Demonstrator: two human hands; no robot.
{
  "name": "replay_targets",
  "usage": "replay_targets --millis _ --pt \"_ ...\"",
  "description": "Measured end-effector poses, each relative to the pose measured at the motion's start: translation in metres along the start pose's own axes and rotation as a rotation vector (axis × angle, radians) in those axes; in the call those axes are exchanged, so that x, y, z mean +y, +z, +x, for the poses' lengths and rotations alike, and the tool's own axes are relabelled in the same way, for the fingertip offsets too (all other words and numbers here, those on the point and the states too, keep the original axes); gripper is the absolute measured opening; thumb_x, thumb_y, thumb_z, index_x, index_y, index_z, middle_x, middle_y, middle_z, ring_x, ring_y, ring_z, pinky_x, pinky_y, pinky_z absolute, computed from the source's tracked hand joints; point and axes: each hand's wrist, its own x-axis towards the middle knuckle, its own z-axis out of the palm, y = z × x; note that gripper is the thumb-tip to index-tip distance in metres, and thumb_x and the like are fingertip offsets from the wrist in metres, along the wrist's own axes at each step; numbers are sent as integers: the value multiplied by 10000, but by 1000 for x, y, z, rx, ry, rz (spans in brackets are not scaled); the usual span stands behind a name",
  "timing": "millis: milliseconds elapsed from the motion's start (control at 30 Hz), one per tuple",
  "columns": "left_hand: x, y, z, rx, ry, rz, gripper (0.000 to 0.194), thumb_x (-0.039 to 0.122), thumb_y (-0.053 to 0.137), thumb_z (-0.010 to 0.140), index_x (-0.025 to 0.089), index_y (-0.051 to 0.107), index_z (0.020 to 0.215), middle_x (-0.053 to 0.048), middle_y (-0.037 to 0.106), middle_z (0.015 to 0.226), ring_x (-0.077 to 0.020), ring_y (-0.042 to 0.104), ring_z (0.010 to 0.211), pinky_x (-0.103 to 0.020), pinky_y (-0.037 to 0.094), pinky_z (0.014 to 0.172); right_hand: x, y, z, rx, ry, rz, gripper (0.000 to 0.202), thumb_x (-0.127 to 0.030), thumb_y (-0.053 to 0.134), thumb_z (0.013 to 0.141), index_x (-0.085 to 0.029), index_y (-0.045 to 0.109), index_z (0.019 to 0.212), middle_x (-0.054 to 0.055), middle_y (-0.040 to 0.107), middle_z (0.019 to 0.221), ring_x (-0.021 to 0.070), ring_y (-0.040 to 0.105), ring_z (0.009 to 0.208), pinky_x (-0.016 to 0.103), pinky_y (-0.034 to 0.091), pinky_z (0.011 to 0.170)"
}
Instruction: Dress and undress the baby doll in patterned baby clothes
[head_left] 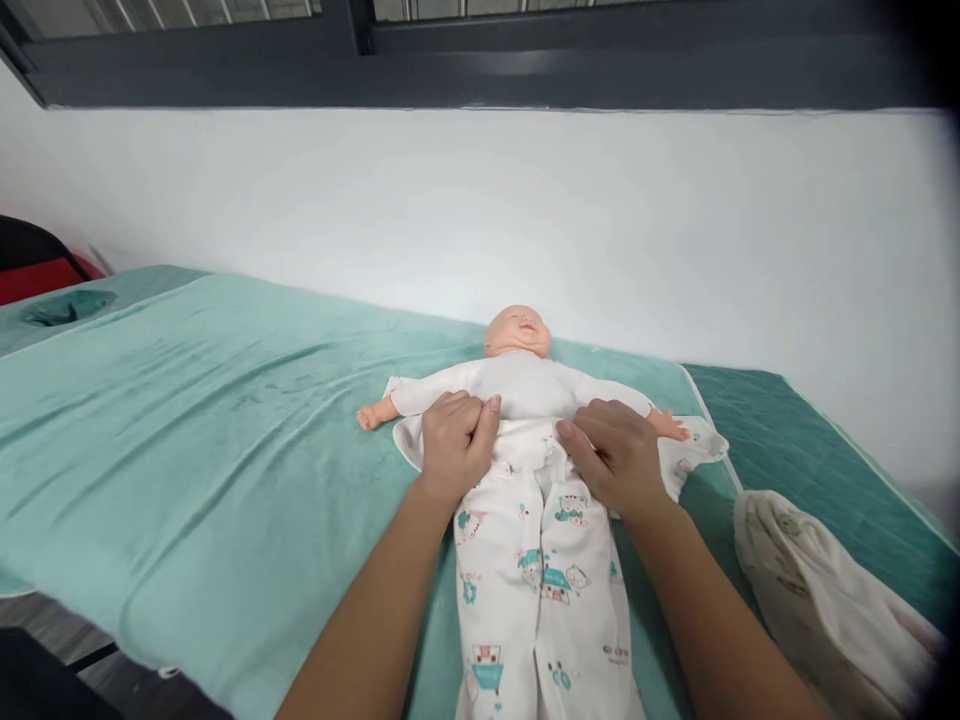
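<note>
A baby doll (517,332) lies on its back, its head toward the wall and its arms spread wide. It wears a white long-sleeved top (525,385). White printed baby pants (536,560) cover its lower body, their legs reaching toward me. My left hand (459,440) is closed on the left side of the pants' waistband, thumb on top. On the other side my right hand (615,450) grips the waistband in the same way. Another printed garment (694,450) lies spread under the doll, showing beside its arms. The doll's feet are out of sight.
A light green sheet (225,430) covers the bed, with a darker green cover (810,440) at right. A folded white cloth (825,600) lies at lower right. The white wall (450,210) and dark window frame (525,70) stand behind. A red and black item (37,265) is at far left.
</note>
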Motion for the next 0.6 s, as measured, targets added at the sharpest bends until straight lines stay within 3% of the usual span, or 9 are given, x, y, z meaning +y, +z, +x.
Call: replay_targets --millis 200,367,500,600 --pt "-1 -7 -20 30 -75 30 465 305 407 966 219 253 535 30 305 502 -134 351 523 -319 313 591 7 -6 -12 -73 32 -16 469 -344 500 959 -207 365 531 -38 374 490 140 366 570 347 328 690" --pt "6 -15 -37 16 -160 70 477 367 371 986 219 242 551 28 319 523 -136 376 545 -312 311 595 9 -17 -29 -135 73 65 416 -402 524 951 -219 494 579 -13 520 564 179 475 704 365 359 749" --pt "11 -19 -44 -14 -207 106 467 396 372 990 216 291 567 24 363 550 -143 412 593 -306 326 626 6 -23 -46 -164 104 74 280 -453 580 914 -228 583 747 21 618 755 221 506 843 381 387 772" --pt "17 -24 -51 -66 -252 111 384 386 413 979 205 444 642 1 498 660 -159 481 708 -304 377 694 4 -24 -55 -167 120 143 245 -474 619 887 -237 607 951 44 641 949 249 504 976 408 409 839"
